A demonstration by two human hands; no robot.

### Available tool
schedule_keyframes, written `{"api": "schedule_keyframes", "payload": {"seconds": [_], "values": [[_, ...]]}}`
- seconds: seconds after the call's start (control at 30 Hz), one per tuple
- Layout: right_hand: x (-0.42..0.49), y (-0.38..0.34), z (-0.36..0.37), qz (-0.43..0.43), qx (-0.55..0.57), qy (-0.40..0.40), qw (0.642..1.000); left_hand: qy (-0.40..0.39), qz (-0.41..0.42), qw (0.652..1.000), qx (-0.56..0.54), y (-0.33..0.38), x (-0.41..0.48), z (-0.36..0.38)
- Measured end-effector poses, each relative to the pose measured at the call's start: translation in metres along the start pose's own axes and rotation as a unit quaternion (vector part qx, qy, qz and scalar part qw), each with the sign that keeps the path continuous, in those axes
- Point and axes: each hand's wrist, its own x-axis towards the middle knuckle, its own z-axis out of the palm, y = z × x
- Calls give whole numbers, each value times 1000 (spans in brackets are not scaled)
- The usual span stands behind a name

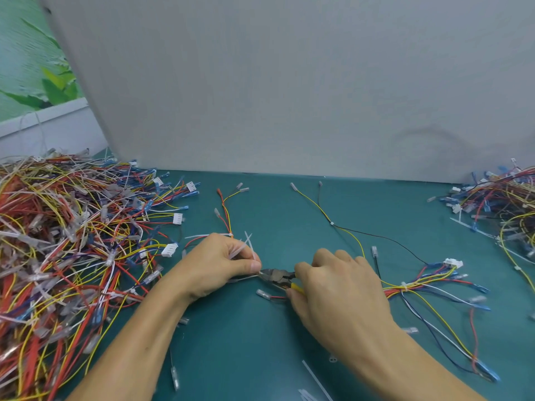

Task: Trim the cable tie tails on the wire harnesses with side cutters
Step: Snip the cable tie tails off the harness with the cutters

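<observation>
Two hands meet at the middle of your green mat. Your left hand pinches a small bunch of white cable tie tails between thumb and curled fingers. Your right hand is wrapped round the side cutters, whose nose points left and touches a pale strand just below your left thumb. Whether the blades are closed on that strand cannot be made out.

One harness fans out to the right from under your right hand, its tie and the cutters' handles mostly hidden by your knuckles; only a sliver of yellow grip shows.

A grey partition stands along the mat's far edge. A large pile of harnesses crowds your left forearm and runs off the left and bottom of the frame. A smaller pile sits at the right, cut off by that edge.

Between the piles, bare mat lies beyond your hands, with a red-and-yellow lead just beyond your left hand and a yellow-and-black lead near your right. Bare mat also shows between your forearms, where loose white strips lie at the bottom edge, blurred.
</observation>
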Motion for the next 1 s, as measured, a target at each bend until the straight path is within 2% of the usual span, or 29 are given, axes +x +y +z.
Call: {"api": "schedule_keyframes", "payload": {"seconds": [0.2,0.47,0.6,0.67,0.73,0.8,0.87,1.0], "values": [[1,-3,2,-8,-33,-20,999,3,-4,1000,-6,0,1,0],[-4,-4,5,-65,-80,-13,995,29,-41,998,-38,-1,2,4],[-4,-6,6,-86,-36,-51,994,29,-61,995,-75,2,2,7],[-2,-3,8,-69,5,-75,995,40,-74,991,-106,2,2,7],[2,6,3,-46,35,-85,995,65,-98,978,-173,2,4,5],[3,21,4,-8,87,-55,995,104,-121,954,-252,3,6,3],[-3,38,7,27,163,-112,980,148,-129,931,-308,6,6,2],[-28,57,4,-2,161,-171,972,194,-115,917,-328,11,5,-7]]}}
